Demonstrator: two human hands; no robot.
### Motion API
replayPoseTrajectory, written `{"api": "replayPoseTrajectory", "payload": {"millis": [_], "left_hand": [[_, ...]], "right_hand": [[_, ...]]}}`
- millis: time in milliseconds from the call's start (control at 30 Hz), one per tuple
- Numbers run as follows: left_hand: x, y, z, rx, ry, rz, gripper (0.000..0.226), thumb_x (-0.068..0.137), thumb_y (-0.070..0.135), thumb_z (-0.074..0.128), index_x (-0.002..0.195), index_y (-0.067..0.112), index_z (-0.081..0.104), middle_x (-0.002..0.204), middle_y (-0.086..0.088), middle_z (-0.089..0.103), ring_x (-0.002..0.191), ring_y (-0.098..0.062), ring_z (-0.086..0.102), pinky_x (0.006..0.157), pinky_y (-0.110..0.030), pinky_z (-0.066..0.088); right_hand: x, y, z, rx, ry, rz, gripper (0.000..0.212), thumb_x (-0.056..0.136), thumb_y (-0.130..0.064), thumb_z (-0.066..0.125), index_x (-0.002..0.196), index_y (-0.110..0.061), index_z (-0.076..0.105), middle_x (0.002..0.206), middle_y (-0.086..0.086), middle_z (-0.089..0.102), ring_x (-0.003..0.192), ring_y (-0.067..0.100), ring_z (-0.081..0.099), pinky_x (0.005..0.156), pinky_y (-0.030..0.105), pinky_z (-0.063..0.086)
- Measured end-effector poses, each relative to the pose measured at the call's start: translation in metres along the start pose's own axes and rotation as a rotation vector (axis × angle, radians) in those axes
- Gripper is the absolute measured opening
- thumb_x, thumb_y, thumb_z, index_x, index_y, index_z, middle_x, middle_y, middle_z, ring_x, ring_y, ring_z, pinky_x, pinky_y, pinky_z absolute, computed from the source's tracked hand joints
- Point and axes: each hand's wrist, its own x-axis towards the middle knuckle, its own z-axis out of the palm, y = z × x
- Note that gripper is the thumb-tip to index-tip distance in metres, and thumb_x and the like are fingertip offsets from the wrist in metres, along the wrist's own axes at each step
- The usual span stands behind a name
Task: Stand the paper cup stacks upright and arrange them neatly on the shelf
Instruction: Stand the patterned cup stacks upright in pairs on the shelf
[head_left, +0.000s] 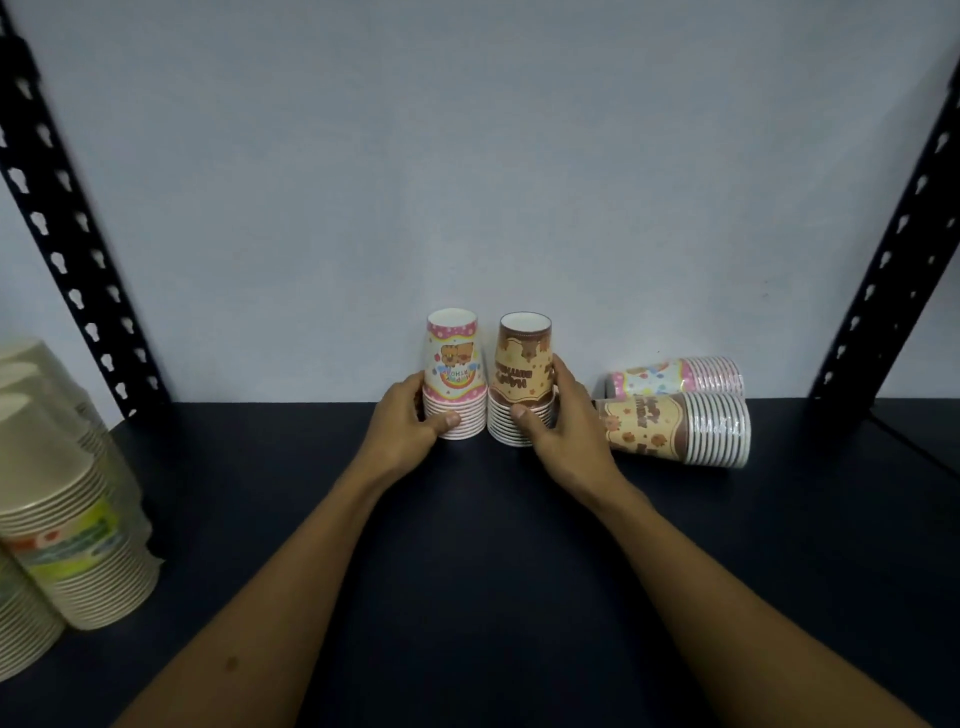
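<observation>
Roughly halfway, judging from the head view, the only one supplied: two of the four printed paper cup stacks stand rim-down near the back of the dark shelf (467, 545), and two lie on their sides. Taking the pink standing stack (455, 375) as landmark, the brown standing stack (522, 378) stands just beside it on its right, the rims nearly touching, both close to the pale wall (467, 156). The left hand (410, 426) cups the landmark's lower rims, thumb across the front and fingers curled around its far left side; the right hand (558, 421) clasps the brown standing stack likewise, thumb on the front rims, fingers wrapped around its right flank. Well to the right of the landmark, beyond the right hand, the fallen brown stack (675, 434) lies on its side with its rims turned away from the landmark, and the fallen pink stack (675, 376) lies just behind it, touching or nearly so. Far to the landmark's left, at the shelf's edge, plain cream cup stacks (62, 499) lean together, apparently in wrapping. Black perforated uprights (67, 260) frame the bay. What remains, by this estimate, is to release the aligned pair, right the two fallen stacks, and set them in line
</observation>
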Motion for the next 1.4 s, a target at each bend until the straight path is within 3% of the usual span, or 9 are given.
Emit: {"api": "replayPoseTrajectory", "payload": {"millis": [100,200,333,500,667,967,1133,1233,1400], "left_hand": [[-0.002,-0.002,-0.002,-0.025,-0.025,-0.001,0.056,0.084,0.005,0.069,0.135,0.015,0.047,0.128,0.001,0.059,0.114,-0.012,0.057,0.102,-0.031,0.045],[-0.002,-0.005,-0.004,-0.05,-0.026,-0.027,0.06,0.084,0.006,0.07,0.137,0.015,0.043,0.129,0.0,0.057,0.116,-0.014,0.057,0.103,-0.032,0.045],[-0.003,-0.006,-0.004,-0.066,-0.037,-0.035,0.061,0.083,0.007,0.071,0.137,0.014,0.043,0.132,-0.001,0.057,0.119,-0.014,0.056,0.1,-0.026,0.044],[-0.004,-0.006,-0.004,-0.07,-0.029,-0.024,0.062,0.082,0.007,0.072,0.138,0.013,0.045,0.134,-0.003,0.058,0.12,-0.014,0.056,0.104,-0.031,0.044],[-0.006,-0.003,-0.003,-0.077,-0.03,-0.014,0.062,0.083,0.008,0.071,0.139,0.012,0.045,0.135,-0.002,0.058,0.12,-0.014,0.056,0.102,-0.027,0.044],[-0.025,0.003,-0.006,-0.076,-0.017,-0.016,0.06,0.082,0.007,0.072,0.137,0.012,0.048,0.133,-0.002,0.059,0.117,-0.013,0.058,0.099,-0.026,0.044],[-0.043,0.007,-0.008,-0.08,-0.051,-0.011,0.062,0.08,0.007,0.075,0.136,0.011,0.05,0.131,-0.002,0.061,0.117,-0.013,0.059,0.105,-0.033,0.045],[-0.055,0.013,-0.002,-0.083,-0.097,0.002,0.062,0.077,0.006,0.077,0.133,0.01,0.052,0.126,-0.001,0.064,0.113,-0.01,0.061,0.099,-0.024,0.047],[-0.065,0.036,0.027,-0.108,-0.206,0.042,0.062,0.071,0.004,0.081,0.127,0.01,0.056,0.119,-0.001,0.067,0.107,-0.007,0.065,0.095,-0.024,0.051]], "right_hand": [[0.002,0.005,-0.001,-0.025,-0.027,0.053,0.063,0.078,-0.026,0.073,0.133,-0.031,0.042,0.112,-0.018,0.05,0.119,0.017,0.051,0.101,0.036,0.044],[0.003,0.006,-0.004,-0.004,-0.021,0.1,0.07,0.081,-0.016,0.072,0.14,-0.027,0.036,0.122,-0.007,0.054,0.118,0.017,0.052,0.102,0.037,0.044],[0.001,0.004,-0.006,0.022,-0.055,0.133,0.063,0.087,-0.012,0.066,0.141,-0.023,0.036,0.133,-0.003,0.056,0.119,0.011,0.052,0.101,0.029,0.04],[-0.002,0.002,-0.002,-0.052,0.029,0.091,0.066,0.08,-0.022,0.076,0.136,-0.021,0.042,0.123,-0.008,0.048,0.119,0.013,0.046,0.101,0.032,0.042],[-0.002,0.002,-0.002,-0.086,0.044,0.084,0.061,0.079,-0.022,0.076,0.132,-0.021,0.045,0.127,0.0,0.059,0.117,0.017,0.054,0.1,0.04,0.047],[-0.024,-0.014,-0.011,0.009,-0.007,0.083,0.059,0.085,-0.012,0.068,0.137,-0.022,0.042,0.122,-0.012,0.057,0.11,0.003,0.052,0.095,0.022,0.041],[-0.045,-0.017,-0.023,0.021,-0.008,0.077,0.058,0.082,-0.013,0.071,0.133,-0.024,0.046,0.124,-0.007,0.06,0.112,0.008,0.056,0.098,0.029,0.047],[-0.06,-0.015,-0.04,0.016,-0.003,0.085,0.06,0.079,-0.014,0.075,0.131,-0.025,0.048,0.116,-0.012,0.062,0.109,0.007,0.06,0.097,0.031,0.05],[-0.093,-0.007,-0.084,0.022,0.041,0.142,0.068,0.078,-0.012,0.078,0.136,-0.025,0.046,0.112,-0.02,0.058,0.106,0.0,0.058,0.089,0.013,0.045]]}}
